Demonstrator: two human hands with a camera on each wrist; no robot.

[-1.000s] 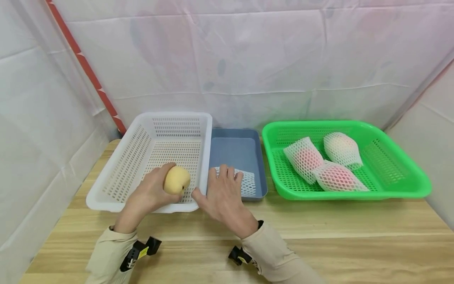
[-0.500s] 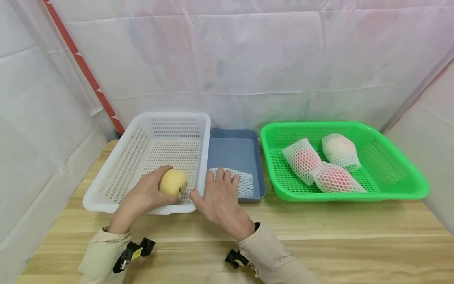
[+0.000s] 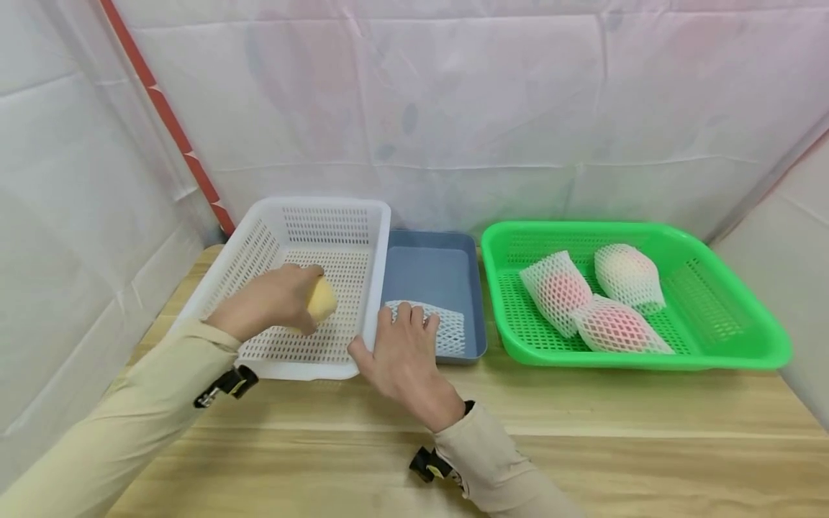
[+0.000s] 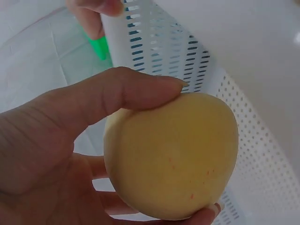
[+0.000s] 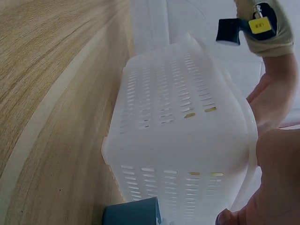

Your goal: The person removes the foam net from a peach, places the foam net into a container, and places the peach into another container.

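In the head view my left hand (image 3: 278, 296) holds a yellow peach (image 3: 322, 299) over the inside of the white basket (image 3: 382, 273). The left wrist view shows the peach (image 4: 173, 154) close up, smooth with small red specks, thumb across its top and fingers around its far side. My right hand (image 3: 404, 356) is at the white basket's front right corner, thumb over the rim and the other fingers outside it, above the grey-blue tray (image 3: 430, 262). Under those fingers lies a white foam net (image 3: 451, 334) in the tray.
To the right stands a green basket (image 3: 732, 309) with three pinkish fruits in white foam nets, one of them a netted fruit (image 3: 560, 291) at its left. All containers sit on a wooden table (image 3: 583, 417). White cloth (image 3: 486, 108) hangs behind and at both sides.
My left hand has moved forward, farther into the white basket, turning the peach as it goes. The right hand stays at the basket's corner.
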